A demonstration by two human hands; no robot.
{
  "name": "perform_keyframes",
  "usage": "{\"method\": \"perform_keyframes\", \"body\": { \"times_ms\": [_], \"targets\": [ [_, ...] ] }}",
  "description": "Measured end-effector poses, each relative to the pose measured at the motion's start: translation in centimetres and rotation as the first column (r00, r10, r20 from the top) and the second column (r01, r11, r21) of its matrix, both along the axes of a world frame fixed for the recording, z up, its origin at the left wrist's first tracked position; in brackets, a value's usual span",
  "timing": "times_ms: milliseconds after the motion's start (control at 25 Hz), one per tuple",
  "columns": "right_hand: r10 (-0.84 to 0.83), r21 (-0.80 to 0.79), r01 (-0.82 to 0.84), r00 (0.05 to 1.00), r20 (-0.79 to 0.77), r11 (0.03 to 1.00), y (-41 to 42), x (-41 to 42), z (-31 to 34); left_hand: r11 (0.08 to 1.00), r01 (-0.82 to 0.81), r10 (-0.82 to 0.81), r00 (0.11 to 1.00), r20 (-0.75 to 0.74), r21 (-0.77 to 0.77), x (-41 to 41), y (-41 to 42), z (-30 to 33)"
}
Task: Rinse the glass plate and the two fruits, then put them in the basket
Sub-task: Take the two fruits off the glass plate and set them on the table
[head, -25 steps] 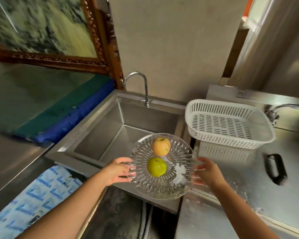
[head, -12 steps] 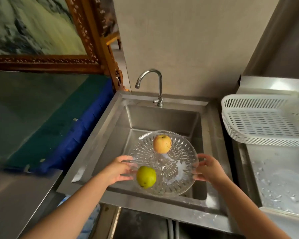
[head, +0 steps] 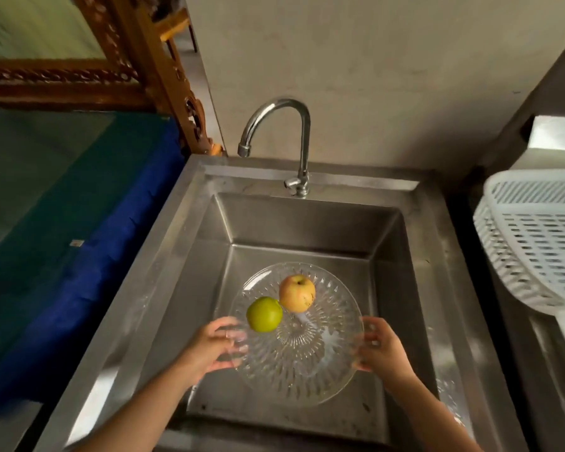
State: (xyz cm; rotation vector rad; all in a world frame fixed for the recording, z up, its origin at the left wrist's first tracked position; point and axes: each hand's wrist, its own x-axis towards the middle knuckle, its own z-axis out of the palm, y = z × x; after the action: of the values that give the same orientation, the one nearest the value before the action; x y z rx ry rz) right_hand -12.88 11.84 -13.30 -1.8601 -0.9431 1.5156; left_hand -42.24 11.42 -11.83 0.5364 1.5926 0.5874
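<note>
A clear cut-glass plate [head: 302, 363] hangs over the steel sink [head: 190, 256], held at both sides. My left hand [head: 214, 347] grips its left rim and my right hand [head: 380, 349] grips its right rim. On the plate lie a green fruit [head: 264, 314] near the left edge and a yellow-orange apple [head: 297, 293] just behind it, the two touching. A white plastic basket [head: 535, 243] stands to the right of the sink, partly cut off by the frame edge.
A chrome tap [head: 276, 132] rises at the back of the sink; no water is running. A blue and green mat [head: 62, 239] covers the surface to the left. A carved wooden frame [head: 137, 70] leans behind it.
The plate with both fruits has moved from beside the basket to over the middle of the sink. The green fruit has rolled toward the left rim, then up against the apple.
</note>
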Motion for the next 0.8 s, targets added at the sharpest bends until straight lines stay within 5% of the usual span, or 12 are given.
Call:
{"method": "perform_keyframes", "body": {
  "times_ms": [440,800],
  "targets": [
    [-0.059,-0.100,0.059,0.998,-0.002,0.993,5.4,-4.6,-19.6,0.998,0.006,-0.012,0.996,-0.092,-0.059,-3.8,6.6,-21.1],
    [-0.064,-0.227,0.076,0.996,0.060,0.971,4.0,-4.6,-26.0,0.988,0.108,-0.126,0.977,-0.171,-0.114,-4.0,5.5,-26.4]
  ]
}}
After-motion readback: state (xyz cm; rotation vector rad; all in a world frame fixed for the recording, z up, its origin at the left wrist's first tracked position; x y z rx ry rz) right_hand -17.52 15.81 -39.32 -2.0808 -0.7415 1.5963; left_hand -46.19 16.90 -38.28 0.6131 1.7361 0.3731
